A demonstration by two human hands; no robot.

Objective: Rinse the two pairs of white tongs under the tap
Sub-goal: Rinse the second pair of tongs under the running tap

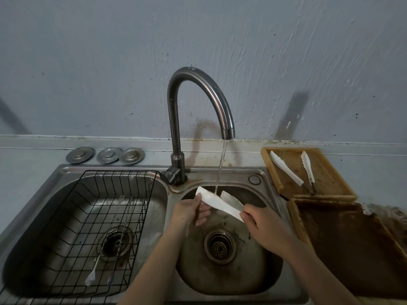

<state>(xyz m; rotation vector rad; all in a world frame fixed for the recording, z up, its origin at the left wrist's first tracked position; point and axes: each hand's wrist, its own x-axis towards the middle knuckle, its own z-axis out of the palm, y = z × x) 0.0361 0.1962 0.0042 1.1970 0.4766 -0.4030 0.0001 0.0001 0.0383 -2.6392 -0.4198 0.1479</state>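
No readable brands or writing anywhere. Tap [199,106] running, stream lands on the white tongs [218,203] held over the right sink basin [229,274]. Right hand [264,225] grips the handle end at the right, fingers curled round it; left hand [191,211] pinches the far-left blade tip between thumb and fingers. Tongs span between both hands, blades spread, pointing far-left. Second pair of white tongs [293,170] lies apart on the wooden tray [330,172] right of the sink, untouched. Left basin holds a black wire rack [92,216] with long utensils [105,245]. Three metal discs [105,155] on the counter behind.
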